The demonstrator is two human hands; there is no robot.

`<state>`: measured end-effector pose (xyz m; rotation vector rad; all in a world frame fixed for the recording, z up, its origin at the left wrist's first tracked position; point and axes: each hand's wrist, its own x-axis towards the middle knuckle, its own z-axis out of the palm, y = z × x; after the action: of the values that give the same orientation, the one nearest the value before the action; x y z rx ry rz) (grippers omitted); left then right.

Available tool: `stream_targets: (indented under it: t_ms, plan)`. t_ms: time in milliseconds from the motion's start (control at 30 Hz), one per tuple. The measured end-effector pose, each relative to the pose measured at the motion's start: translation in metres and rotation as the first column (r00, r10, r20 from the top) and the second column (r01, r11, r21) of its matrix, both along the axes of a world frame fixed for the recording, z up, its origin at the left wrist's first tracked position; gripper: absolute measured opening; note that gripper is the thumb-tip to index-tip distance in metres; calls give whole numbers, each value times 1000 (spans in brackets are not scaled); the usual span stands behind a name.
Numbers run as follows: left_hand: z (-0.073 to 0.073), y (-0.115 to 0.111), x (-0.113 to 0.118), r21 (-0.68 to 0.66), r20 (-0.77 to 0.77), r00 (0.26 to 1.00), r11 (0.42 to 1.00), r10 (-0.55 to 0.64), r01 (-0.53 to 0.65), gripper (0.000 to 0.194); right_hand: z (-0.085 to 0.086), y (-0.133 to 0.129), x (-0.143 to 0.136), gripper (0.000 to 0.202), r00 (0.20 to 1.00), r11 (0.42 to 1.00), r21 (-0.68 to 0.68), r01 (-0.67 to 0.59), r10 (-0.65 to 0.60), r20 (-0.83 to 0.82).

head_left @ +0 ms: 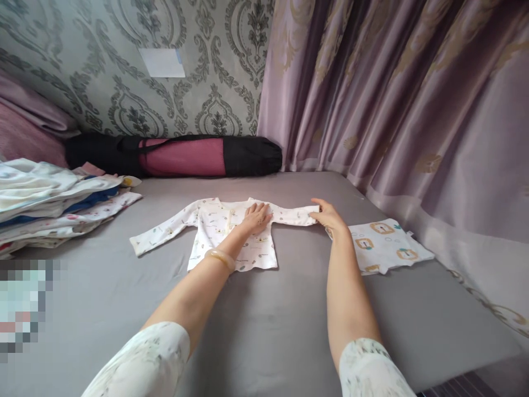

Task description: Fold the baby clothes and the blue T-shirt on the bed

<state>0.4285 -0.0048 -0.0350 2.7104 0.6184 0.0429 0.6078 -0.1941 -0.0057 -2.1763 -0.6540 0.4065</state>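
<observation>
A small white long-sleeved baby shirt [211,237] with a tiny scattered print lies spread out on the grey sheet [281,331], both sleeves stretched sideways. My left hand [258,218] rests flat on its upper right chest, fingers extended. At the end of the right sleeve, my right hand [330,216] grips the cuff between thumb and fingers; part of the grip is hidden behind the hand. Just beyond my right wrist lies a white garment [386,243] with orange animal prints, flat and folded, its left edge partly covered by my arm.
A pile of folded clothes [61,201] stands at the left. Along the patterned wall lies a long black and pink bag [182,157]. Purple curtains [363,94] hang at the back right. A blurred-out patch [22,303] covers something at lower left.
</observation>
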Motion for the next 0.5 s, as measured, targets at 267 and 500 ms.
stream_targets:
  t_ms: [267, 500]
  plan:
    - [4, -5, 5, -7, -89, 995, 999, 52, -52, 67, -5, -1, 4, 68, 988, 939, -338, 64, -10, 157]
    - [17, -6, 7, -13, -91, 994, 998, 58, -59, 69, 3, 9, -11, 51, 955, 885, -426, 185, -59, 292]
